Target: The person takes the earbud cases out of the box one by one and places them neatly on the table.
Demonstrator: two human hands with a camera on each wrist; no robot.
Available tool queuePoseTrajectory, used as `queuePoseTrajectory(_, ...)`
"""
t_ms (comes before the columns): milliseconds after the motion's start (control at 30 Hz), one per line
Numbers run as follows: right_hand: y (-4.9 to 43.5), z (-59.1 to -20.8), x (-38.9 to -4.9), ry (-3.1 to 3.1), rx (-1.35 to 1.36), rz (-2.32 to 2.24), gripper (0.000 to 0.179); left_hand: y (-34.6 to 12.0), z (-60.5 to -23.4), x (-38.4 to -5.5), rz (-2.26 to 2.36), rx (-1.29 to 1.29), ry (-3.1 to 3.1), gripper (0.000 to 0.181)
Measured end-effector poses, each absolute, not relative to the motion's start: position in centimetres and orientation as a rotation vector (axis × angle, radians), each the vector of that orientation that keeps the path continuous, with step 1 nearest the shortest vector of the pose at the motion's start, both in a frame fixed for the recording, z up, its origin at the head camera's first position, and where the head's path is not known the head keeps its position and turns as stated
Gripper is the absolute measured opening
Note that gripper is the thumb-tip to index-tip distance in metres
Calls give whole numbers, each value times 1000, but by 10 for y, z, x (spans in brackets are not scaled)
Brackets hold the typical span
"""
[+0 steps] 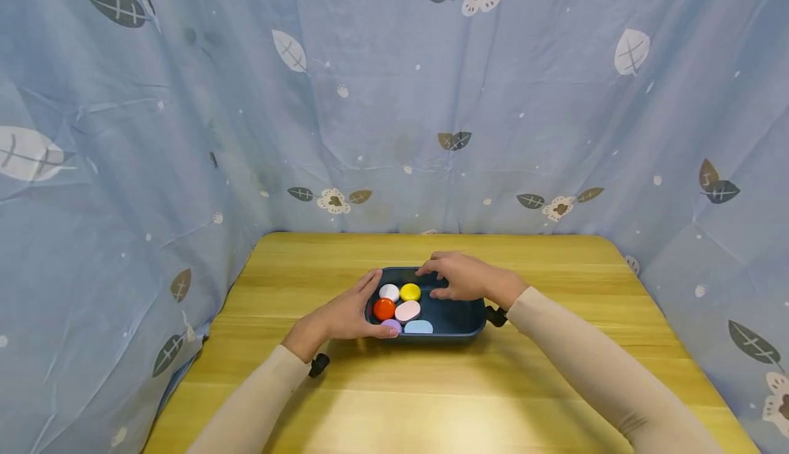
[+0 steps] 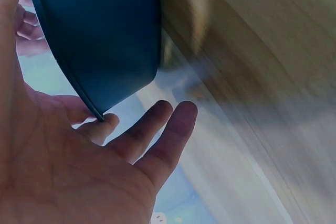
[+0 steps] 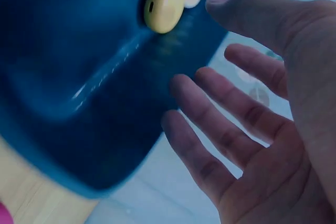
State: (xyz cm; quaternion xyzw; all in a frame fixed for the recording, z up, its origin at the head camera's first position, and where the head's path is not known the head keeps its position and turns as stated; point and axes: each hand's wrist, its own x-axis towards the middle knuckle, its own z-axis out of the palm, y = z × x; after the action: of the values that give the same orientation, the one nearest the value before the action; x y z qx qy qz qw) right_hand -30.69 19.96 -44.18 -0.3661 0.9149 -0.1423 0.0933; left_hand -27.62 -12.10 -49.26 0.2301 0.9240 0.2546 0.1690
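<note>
A dark blue tray (image 1: 457, 311) with rounded corners sits on the table. My left hand (image 1: 346, 315) grips its left end, thumb along the front rim and fingers at the back left corner; in the left wrist view two fingers stick out past the rim. In the tray's left half lie smooth rounded pieces: white (image 1: 389, 292), yellow (image 1: 410, 292), red (image 1: 384, 309), pale pink (image 1: 407, 311), purple (image 1: 391, 325) and light blue (image 1: 418, 327). The yellow piece (image 3: 164, 8) has a small dark slot in its side. Over the tray's right half, my right hand (image 1: 459, 277) holds nothing, its fingers spread near the back rim.
The wooden table (image 1: 431, 399) extends around the tray. A blue curtain (image 1: 394, 98) with leaves and flowers hangs behind it and along both sides. Dark wrist mounts (image 1: 496, 316) are worn at both cuffs. Something bright pink (image 3: 4, 216) shows at the right wrist view's lower left corner.
</note>
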Motion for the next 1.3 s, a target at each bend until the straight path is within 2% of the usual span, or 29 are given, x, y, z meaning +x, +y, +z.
queuePoseTrajectory(267,172,-451,-317,2605,-1147,-304,57,-122,-491,-277,731,678,2615,142)
queuePoseTrajectory(567,157,-465,-320,2579,-1156,-184,53,-121,-492,-277,743,661,2601,143)
queuePoseTrajectory(1300,156,-472,-321,2682,-1103,-38,45,-121,-492,-279,703,642,2623,144)
